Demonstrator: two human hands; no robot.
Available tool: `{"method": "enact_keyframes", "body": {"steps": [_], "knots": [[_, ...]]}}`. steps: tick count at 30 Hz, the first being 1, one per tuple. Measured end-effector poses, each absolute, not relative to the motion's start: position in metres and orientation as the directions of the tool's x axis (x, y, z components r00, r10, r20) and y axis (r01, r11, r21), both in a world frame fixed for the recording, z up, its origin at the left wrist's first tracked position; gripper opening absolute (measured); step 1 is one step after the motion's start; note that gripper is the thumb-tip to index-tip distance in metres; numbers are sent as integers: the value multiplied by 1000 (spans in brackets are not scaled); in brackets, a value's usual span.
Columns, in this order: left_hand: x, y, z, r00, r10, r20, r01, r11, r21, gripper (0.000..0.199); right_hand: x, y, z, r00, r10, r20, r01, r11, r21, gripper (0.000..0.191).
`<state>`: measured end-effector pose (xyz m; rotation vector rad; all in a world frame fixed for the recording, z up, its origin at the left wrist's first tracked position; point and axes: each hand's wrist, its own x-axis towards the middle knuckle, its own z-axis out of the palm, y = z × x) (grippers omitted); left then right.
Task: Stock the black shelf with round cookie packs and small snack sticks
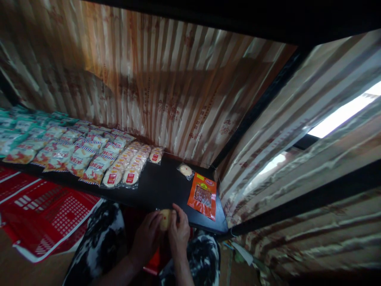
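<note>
Between my two hands, just in front of the black shelf's edge, is a round pale pastry (165, 219) with a small red dot. My left hand (149, 230) grips its left side, fingers closed. My right hand (178, 224) pinches the right side. Beyond them on the black shelf (163, 182) lie two rows of overlapping wrapped pastries (131, 174) with red labels. A single wrapped pastry (156, 155) sits behind these rows, and another (186, 171) lies farther right. Near the shelf's right end is an orange snack packet (203, 196), lying flat.
Several white and orange snack bags (81, 159) and green bags (14, 129) cover the shelf's left part. A red and white bag (53, 214) lies at lower left. Striped plastic sheeting (178, 91) hangs behind; black frame bars (297, 202) run along the right.
</note>
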<state>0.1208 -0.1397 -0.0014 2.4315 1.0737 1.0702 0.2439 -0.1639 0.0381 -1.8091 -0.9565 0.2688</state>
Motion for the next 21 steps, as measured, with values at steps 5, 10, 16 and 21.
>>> {"method": "enact_keyframes", "body": {"steps": [5, 10, 16, 21], "knots": [[122, -143, 11, 387, 841, 378, 432, -528, 731, 34, 247, -168, 38, 691, 719, 69, 219, -117, -969, 45], [124, -145, 23, 321, 946, -49, 312, -57, 948, 40, 244, -165, 29, 665, 746, -3, 72, -68, -995, 57], [124, -139, 11, 228, 943, -244, 228, 192, 955, 50, 233, -167, 26, 673, 732, 102, 277, -122, -953, 41], [125, -136, 4, 259, 910, -323, 18, 329, 944, 63, 230, -167, 10, 710, 668, 224, 426, -153, -892, 37]]}}
